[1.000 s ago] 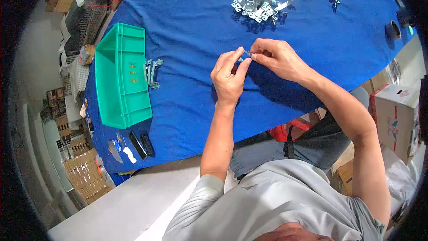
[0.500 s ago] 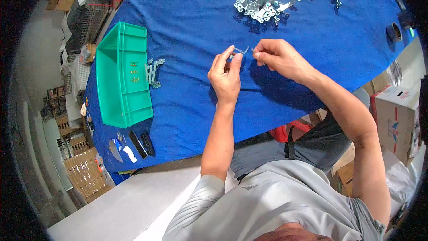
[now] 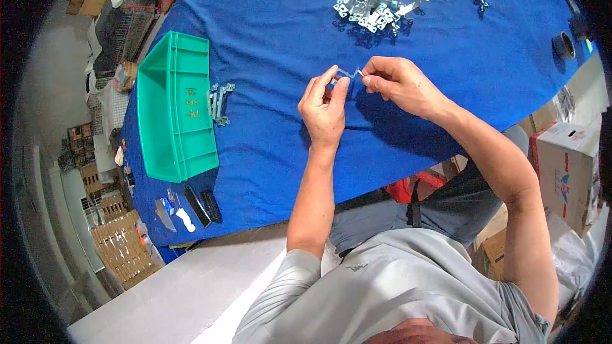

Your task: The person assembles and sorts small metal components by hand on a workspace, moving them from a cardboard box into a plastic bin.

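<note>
Above the blue cloth, my left hand [image 3: 322,109] grips a thin bent metal bracket [image 3: 346,74] between thumb and fingers. My right hand [image 3: 400,84] is closed in a pinch at the bracket's right end, and its fingertips seem to touch it. Whether a smaller piece sits in that pinch is too small to tell. Similar metal brackets [image 3: 376,13] lie in a loose pile at the far side. A few more brackets [image 3: 220,103] rest left of my hands, against a green plastic bin [image 3: 196,162].
The blue cloth [image 3: 274,172] covers the table. A phone-like black object [image 3: 197,206] and small tools [image 3: 164,215] lie at the near left. A roll of black tape [image 3: 563,45] stands at the right edge. Beyond that edge is a white carton [image 3: 564,172].
My right fingertips have come to the bracket's end, where a gap showed before. The bracket has turned slightly in my left hand. The pile and bin are unchanged.
</note>
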`<move>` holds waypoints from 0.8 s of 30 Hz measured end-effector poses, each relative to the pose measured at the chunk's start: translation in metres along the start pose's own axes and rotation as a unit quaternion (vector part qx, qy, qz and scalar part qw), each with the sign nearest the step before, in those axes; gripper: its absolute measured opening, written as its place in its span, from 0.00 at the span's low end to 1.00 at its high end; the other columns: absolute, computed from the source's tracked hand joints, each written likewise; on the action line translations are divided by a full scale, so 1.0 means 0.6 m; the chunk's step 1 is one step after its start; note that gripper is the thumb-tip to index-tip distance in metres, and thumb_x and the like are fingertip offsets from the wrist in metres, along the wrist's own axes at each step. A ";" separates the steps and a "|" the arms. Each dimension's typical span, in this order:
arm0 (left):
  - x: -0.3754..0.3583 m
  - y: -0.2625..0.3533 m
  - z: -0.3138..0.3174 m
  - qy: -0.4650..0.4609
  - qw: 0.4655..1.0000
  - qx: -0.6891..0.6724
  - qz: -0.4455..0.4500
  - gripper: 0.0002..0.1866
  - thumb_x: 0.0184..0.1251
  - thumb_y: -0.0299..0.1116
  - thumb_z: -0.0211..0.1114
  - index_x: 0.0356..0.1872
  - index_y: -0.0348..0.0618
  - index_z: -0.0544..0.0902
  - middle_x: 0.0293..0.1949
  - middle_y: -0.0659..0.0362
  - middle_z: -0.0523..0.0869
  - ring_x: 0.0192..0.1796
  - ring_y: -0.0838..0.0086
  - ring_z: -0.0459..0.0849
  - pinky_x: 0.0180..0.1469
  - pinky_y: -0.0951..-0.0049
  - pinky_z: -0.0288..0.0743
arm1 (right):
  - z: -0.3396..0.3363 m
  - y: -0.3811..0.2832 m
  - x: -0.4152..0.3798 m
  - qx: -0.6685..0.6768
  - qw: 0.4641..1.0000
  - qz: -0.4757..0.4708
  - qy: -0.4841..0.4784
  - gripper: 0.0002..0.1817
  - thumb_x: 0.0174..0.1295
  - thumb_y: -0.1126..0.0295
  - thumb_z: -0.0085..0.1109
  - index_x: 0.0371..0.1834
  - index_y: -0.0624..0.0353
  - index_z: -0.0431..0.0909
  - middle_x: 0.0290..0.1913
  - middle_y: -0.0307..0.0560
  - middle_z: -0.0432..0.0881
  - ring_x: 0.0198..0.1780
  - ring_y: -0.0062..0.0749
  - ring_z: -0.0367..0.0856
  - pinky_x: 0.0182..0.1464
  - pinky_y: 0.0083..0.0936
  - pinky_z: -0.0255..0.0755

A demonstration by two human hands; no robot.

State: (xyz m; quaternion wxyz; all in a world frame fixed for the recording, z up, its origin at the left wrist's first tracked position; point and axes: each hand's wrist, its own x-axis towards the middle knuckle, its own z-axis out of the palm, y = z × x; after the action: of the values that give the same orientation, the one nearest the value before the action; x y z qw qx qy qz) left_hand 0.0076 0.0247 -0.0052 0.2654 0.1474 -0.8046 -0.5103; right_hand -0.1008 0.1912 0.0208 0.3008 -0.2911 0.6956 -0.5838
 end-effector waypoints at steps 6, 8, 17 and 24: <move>-0.001 0.012 0.001 -0.002 1.000 0.007 0.008 0.14 0.66 0.27 0.73 0.51 0.36 0.88 0.37 0.61 0.86 0.28 0.84 0.78 0.28 0.81 0.72 | 0.001 -0.001 -0.001 -0.033 0.999 -0.021 0.007 0.13 0.68 0.66 0.61 0.44 0.67 0.82 0.30 0.52 0.85 0.33 0.29 0.83 0.36 0.33 0.75; 0.000 0.016 0.002 -0.001 1.000 0.016 0.013 0.14 0.64 0.27 0.75 0.50 0.37 0.88 0.37 0.58 0.88 0.29 0.82 0.81 0.31 0.79 0.75 | -0.001 -0.007 -0.001 -0.038 0.999 -0.001 0.005 0.12 0.68 0.67 0.61 0.43 0.67 0.82 0.31 0.55 0.85 0.33 0.35 0.84 0.37 0.35 0.76; 0.001 0.022 0.006 0.019 0.991 0.084 0.105 0.16 0.60 0.24 0.76 0.50 0.38 0.89 0.40 0.57 0.88 0.28 0.80 0.82 0.28 0.77 0.75 | 0.006 0.019 0.000 -0.071 0.994 -0.067 0.040 0.11 0.72 0.68 0.59 0.50 0.64 0.76 0.32 0.43 0.82 0.31 0.20 0.77 0.32 0.25 0.74; -0.001 0.023 0.008 -0.005 0.988 0.094 0.124 0.17 0.58 0.25 0.77 0.50 0.39 0.89 0.40 0.56 0.87 0.28 0.78 0.81 0.29 0.76 0.75 | 0.003 -0.001 0.000 -0.037 0.998 -0.038 0.039 0.11 0.68 0.68 0.61 0.45 0.64 0.77 0.34 0.57 0.84 0.36 0.47 0.85 0.40 0.40 0.76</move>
State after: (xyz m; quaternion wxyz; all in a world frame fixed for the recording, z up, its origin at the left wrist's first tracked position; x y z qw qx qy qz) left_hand 0.0059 0.0347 0.0053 0.3079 0.0683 -0.8623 -0.3961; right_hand -0.0994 0.1897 0.0212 0.2403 -0.3052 0.7163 -0.5798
